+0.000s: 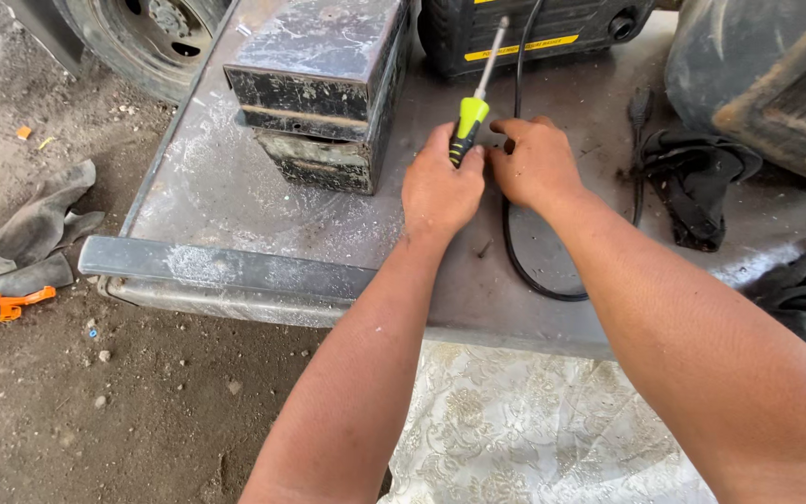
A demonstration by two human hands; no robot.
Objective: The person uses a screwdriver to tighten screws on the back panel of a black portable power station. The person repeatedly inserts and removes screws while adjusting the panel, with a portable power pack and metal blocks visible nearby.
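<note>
My left hand (440, 187) grips the yellow-green and black handle of a screwdriver (470, 117), whose metal shaft points up and away toward a black machine. My right hand (535, 161) rests beside it on the grey metal tabletop (235, 187), fingers curled down near the handle and over a black cable (524, 271). Whether the right fingers pinch anything small is hidden.
Stacked dark metal boxes (324, 84) stand left of my hands. A black and yellow machine (534, 33) sits at the back, a black rag (697, 182) to the right. On the dirt ground lie a tyre (146, 37), rubber scraps (30, 233) and an orange tool (2, 306).
</note>
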